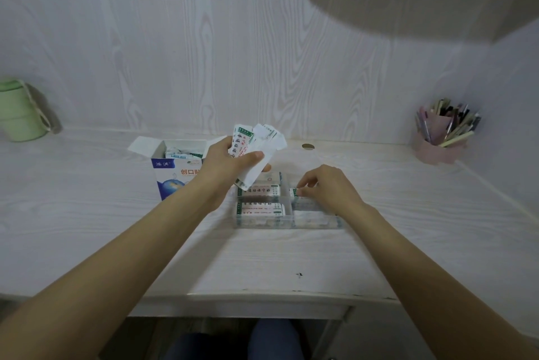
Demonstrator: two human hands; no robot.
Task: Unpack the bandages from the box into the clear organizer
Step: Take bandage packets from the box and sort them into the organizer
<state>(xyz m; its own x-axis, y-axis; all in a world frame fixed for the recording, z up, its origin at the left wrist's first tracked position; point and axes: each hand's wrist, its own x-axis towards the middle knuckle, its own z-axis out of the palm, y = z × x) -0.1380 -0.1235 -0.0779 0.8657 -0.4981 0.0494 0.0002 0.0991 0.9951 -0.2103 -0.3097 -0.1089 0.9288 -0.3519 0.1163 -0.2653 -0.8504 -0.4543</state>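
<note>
The left hand [230,163] grips a fanned bunch of bandages [253,149], thumb curled across them, just above the clear organizer [287,208]. The right hand [326,187] pinches one bandage [295,192] inside the organizer's right side. The open box [175,168] stands just left of the left hand.

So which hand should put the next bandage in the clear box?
Probably the right hand. It is already down at the clear plastic organizer, pinching a white wrapped bandage in a right-side compartment. The left hand is raised above it, gripping a fanned bunch of white bandage strips.
</note>
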